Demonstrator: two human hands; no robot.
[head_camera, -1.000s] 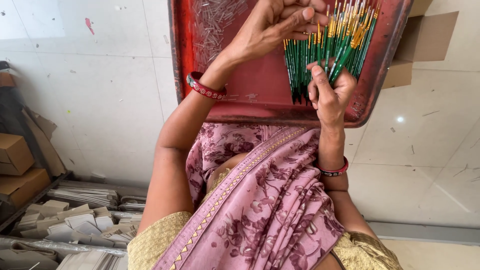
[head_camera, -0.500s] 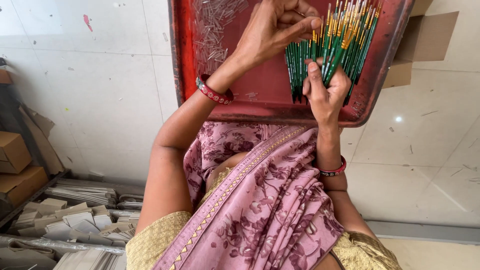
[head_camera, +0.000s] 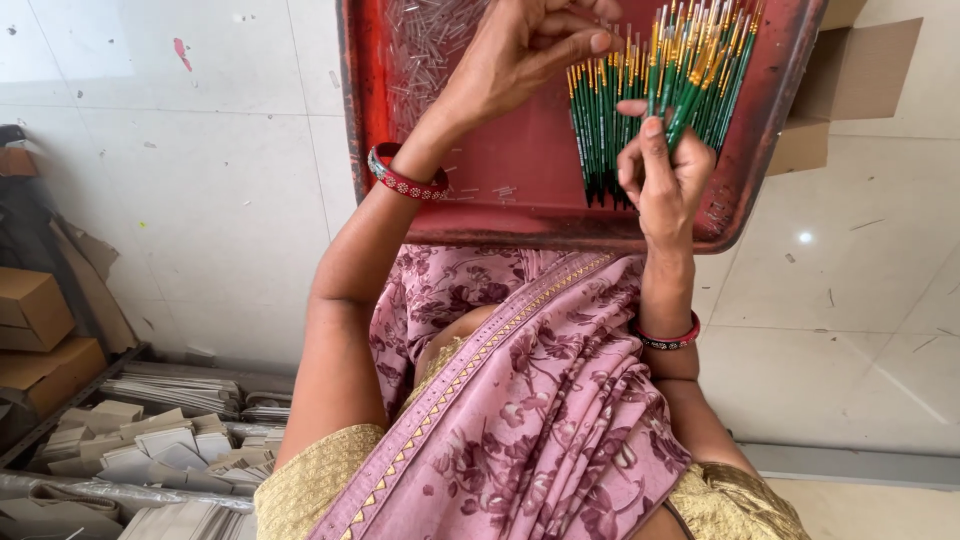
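- Left hand (head_camera: 520, 50): bare; no rings can be made out.
- Left wrist: red bangle (head_camera: 405, 180) with small pale dots.
- Right hand (head_camera: 660, 170): bare; short nails.
- Right wrist: narrow red bangle (head_camera: 668, 340) with a dark patterned edge.
- Torso: pink floral sari (head_camera: 520, 420) with a gold triangle-patterned border.
- Shoulders: short yellow-gold textured sleeves (head_camera: 310, 480).

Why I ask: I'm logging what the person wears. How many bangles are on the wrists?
2 in view. One red bangle circles the left wrist, over the red tray. One red-and-dark bangle circles the right wrist, below the tray's edge. More could be hidden behind the wrists.
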